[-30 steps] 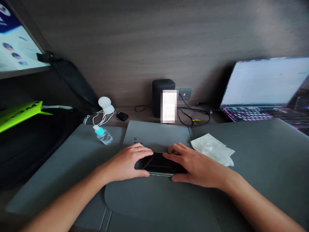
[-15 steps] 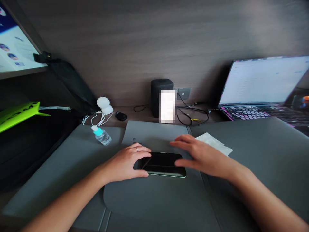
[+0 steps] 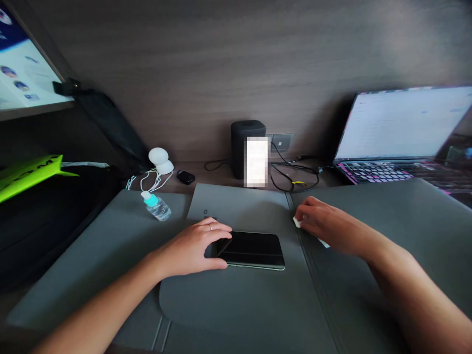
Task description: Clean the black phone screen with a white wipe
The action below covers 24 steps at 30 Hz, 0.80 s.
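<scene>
A black-screened smartphone [image 3: 254, 250] lies flat, screen up, on a grey mat [image 3: 239, 300]. My left hand [image 3: 197, 246], with a ring on one finger, grips the phone's left end, thumb along the near edge and fingers along the far edge. To the right of the phone, my right hand [image 3: 324, 222] is closed on a thin white wipe [image 3: 297, 222]. Only small bits of the wipe show, by the fingertips and below the hand; the rest is covered.
A small clear spray bottle [image 3: 158, 209] with a turquoise collar lies at the left. Behind the mat are a white round-headed device [image 3: 158, 157], a small black object [image 3: 185, 177], a black speaker [image 3: 238, 147] and loose cables [image 3: 313, 184]. An open laptop [image 3: 401, 128] stands at the right.
My right hand has moved right, from above the phone to the white wipe, and its fingers have closed on it. My left hand and the phone have stayed in place.
</scene>
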Available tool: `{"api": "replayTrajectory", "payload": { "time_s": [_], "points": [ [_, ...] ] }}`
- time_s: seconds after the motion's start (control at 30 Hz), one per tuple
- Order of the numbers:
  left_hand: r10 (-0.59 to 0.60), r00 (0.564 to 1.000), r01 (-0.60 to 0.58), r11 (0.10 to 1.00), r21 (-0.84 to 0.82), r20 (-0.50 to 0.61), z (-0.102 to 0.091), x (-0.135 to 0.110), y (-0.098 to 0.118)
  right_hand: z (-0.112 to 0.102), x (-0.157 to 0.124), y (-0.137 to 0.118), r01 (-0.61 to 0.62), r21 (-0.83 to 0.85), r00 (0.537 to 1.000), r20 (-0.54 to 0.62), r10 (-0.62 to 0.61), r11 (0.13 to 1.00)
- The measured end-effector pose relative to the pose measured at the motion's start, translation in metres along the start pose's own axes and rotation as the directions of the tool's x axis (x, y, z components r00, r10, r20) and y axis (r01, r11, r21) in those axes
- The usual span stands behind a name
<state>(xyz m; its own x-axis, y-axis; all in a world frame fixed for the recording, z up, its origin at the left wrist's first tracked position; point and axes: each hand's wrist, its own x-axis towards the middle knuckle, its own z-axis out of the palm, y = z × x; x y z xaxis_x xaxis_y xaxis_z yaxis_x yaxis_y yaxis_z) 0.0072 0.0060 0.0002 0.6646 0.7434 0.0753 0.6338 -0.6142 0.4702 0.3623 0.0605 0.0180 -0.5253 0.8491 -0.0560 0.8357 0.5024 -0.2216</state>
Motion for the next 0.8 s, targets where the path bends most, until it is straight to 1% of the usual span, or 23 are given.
{"api": "replayTrajectory", "payload": {
  "time_s": [0.1, 0.2, 0.27, 0.3, 0.4, 0.47, 0.53, 0.63, 0.8],
  "points": [
    [-0.001, 1.000, 0.001, 1.000, 0.004, -0.002, 0.000, 0.000, 0.000, -0.005, 0.001, -0.010, 0.041, 0.018, 0.999, -0.025, -0.041, 0.999],
    [0.003, 1.000, -0.003, 1.000, -0.001, -0.005, 0.001, 0.000, 0.000, -0.005, 0.004, -0.031, 0.173, 0.112, 0.983, -0.078, -0.165, 0.979],
    [0.003, 1.000, -0.003, 1.000, -0.008, -0.008, 0.001, 0.000, -0.001, 0.001, 0.007, -0.051, 0.282, 0.214, 0.959, -0.097, -0.267, 0.935],
    [0.000, 1.000, 0.000, 1.000, -0.013, -0.009, 0.001, 0.000, -0.001, 0.005, 0.009, -0.060, 0.328, 0.258, 0.945, -0.084, -0.317, 0.909],
    [-0.007, 1.000, 0.007, 1.000, -0.017, -0.009, 0.001, 0.001, -0.001, 0.017, 0.012, -0.080, 0.421, 0.296, 0.904, -0.060, -0.424, 0.857],
    [-0.006, 1.000, 0.006, 1.000, -0.014, -0.006, 0.000, 0.001, 0.000, 0.020, 0.013, -0.082, 0.417, 0.309, 0.906, -0.068, -0.418, 0.855],
    [-0.003, 1.000, 0.003, 1.000, -0.011, -0.003, 0.000, 0.001, 0.000, 0.018, 0.013, -0.079, 0.404, 0.327, 0.910, -0.053, -0.410, 0.854],
    [0.000, 1.000, 0.000, 1.000, -0.011, -0.006, 0.000, 0.001, 0.000, 0.014, 0.012, -0.074, 0.422, 0.361, 0.895, -0.017, -0.446, 0.832],
    [0.015, 1.000, -0.015, 1.000, -0.009, -0.024, 0.002, 0.000, -0.002, 0.015, 0.012, -0.080, 0.443, 0.404, 0.876, -0.003, -0.483, 0.800]
  ]
}}
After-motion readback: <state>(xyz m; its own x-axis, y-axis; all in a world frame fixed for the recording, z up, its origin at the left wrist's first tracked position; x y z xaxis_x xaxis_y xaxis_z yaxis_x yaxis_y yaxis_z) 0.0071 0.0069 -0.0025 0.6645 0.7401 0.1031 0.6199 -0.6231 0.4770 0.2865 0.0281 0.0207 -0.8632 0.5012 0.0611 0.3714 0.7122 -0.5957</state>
